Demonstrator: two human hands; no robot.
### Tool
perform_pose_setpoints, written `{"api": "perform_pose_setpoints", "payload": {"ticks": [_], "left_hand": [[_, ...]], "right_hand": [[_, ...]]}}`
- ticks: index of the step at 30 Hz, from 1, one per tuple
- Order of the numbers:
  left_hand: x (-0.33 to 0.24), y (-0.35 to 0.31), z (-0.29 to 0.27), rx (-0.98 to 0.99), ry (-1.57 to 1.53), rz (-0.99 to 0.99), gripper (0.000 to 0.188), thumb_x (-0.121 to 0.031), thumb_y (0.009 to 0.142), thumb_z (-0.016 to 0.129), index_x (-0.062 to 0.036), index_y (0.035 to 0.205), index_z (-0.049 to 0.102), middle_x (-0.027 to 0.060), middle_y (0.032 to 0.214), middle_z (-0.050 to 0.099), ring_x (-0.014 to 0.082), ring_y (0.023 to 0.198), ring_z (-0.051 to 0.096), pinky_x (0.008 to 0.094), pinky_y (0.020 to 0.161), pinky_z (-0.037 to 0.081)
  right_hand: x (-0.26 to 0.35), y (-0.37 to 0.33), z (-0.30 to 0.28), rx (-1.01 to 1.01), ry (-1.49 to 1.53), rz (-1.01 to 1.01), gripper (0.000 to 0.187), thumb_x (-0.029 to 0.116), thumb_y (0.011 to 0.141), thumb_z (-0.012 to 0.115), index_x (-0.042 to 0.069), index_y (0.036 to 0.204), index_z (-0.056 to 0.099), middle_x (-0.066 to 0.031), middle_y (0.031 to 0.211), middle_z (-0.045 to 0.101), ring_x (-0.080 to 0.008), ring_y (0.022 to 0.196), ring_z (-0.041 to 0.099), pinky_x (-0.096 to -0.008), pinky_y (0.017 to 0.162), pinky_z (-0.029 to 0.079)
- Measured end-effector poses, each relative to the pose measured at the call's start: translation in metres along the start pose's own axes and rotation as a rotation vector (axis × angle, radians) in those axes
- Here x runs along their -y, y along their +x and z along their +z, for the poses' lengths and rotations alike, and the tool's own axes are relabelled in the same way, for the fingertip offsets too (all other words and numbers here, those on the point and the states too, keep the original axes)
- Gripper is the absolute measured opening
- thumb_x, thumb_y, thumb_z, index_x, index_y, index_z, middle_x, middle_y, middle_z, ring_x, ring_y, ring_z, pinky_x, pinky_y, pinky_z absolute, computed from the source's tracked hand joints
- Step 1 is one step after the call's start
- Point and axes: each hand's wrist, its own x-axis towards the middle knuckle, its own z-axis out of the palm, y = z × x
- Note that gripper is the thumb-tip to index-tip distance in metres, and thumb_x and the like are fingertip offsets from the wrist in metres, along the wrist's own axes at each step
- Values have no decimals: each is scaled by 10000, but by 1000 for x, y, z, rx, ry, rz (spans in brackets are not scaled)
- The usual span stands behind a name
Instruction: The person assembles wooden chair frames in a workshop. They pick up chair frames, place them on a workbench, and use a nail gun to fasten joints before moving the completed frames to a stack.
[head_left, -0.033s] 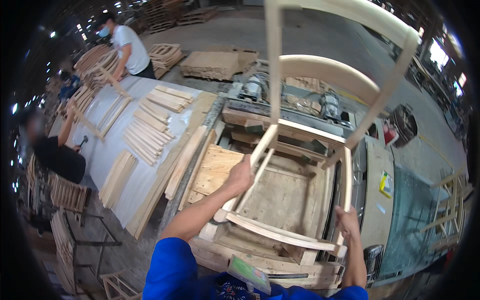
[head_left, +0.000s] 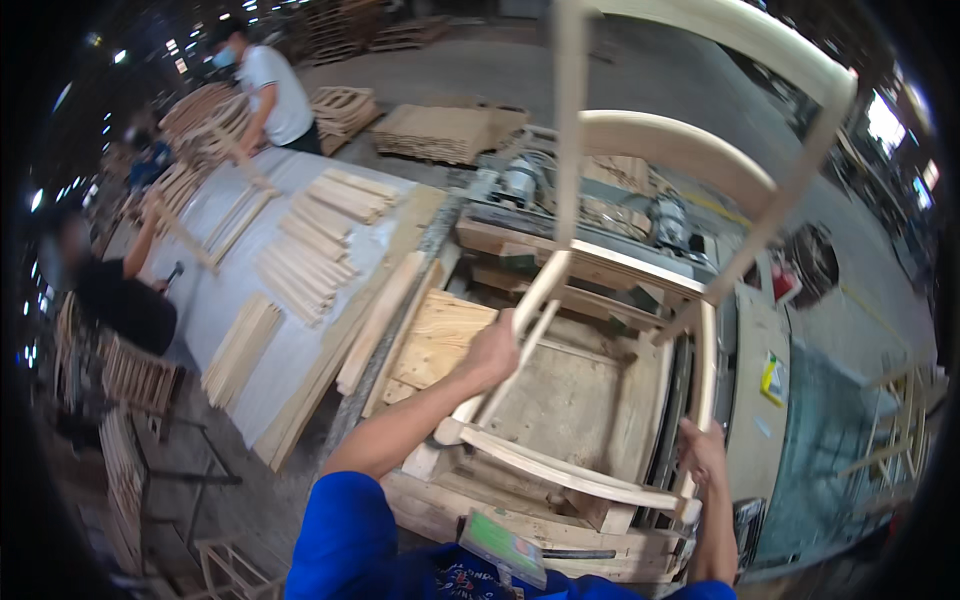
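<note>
An unfinished pale wooden chair frame stands over a wooden bed in front of me, its seat opening uncovered. The tall backrest with a curved slat rises on the far side. My left hand is wrapped round the left side rail of the seat. On the opposite side rail, near the front corner, my right hand has its fingers curled round the wood. Both hands hold the same frame, and the undersides of the fingers are partly hidden.
Left of the bed, a work table carries bundled wooden strips. Two people work beside it, one with a hammer. Motors sit behind the bed. At right are a glass-like greenish surface and more chair frames.
The whole scene has shifted slightly to the right in the picture. Both hands keep their hold on the chair frame, with no clear movement of it against the bed.
</note>
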Motion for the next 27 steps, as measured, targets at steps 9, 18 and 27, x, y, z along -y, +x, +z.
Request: {"api": "perform_pose_setpoints", "payload": {"ticks": [9, 18, 27], "left_hand": [[-93, -126, -94, -176, -253, 283, 490, -49, 865, 599, 22, 1341, 502, 293, 972, 710, 480, 957, 698, 579, 859, 531], [-133, -304, -178, -601, -388, 599, 547, -106, 862, 694, 75, 1326, 468, 287, 1035, 653, 472, 1014, 643, 545, 922, 488], [-136, -504, -293, -904, -291, 754, 471, -161, 920, 679, 10, 1308, 475, 220, 1121, 609, 396, 1140, 575, 513, 963, 436]], "right_hand": [[30, -117, -88, -12, -168, -82, 714, 410, 948, 751, 87, 1472, 389, -106, 1038, 626, -208, 900, 589, -389, 794, 505], [58, -199, -3, 143, -179, -308, 826, 451, 938, 752, 70, 1551, 350, -138, 1099, 647, -228, 970, 602, -408, 865, 521], [32, -348, 164, 483, 80, -659, 714, 480, 961, 711, 84, 1469, 402, -97, 1011, 617, -201, 862, 583, -377, 756, 500]]}}
